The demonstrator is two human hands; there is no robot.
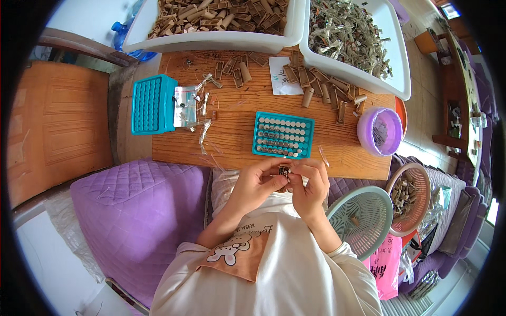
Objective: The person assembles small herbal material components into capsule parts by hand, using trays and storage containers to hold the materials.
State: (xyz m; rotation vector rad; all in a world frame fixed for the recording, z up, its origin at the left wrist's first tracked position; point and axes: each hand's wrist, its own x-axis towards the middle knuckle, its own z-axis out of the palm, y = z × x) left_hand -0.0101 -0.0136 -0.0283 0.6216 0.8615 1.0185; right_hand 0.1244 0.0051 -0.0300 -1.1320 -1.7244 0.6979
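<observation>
Close to my body, just off the table's front edge, my left hand [255, 184] grips a small brown plastic casing [284, 170] with dark and pale bits inside it. The fingers of my right hand [309, 189] are pinched together at the casing's right side; a tiny pale thing shows by the fingertips, too small to name. Right beyond my hands lies a teal tray [284, 114] with rows of small round silvery and white pieces, some of its front places unfilled.
A teal rack block [153, 105] stands at the left beside clear plastic bags and wires. Loose brown casings [311, 79] lie along the back, before two white bins [221, 41] of casings and wire bundles. A purple bucket [363, 129] is at right, with green [345, 203] and pink baskets [392, 184] below.
</observation>
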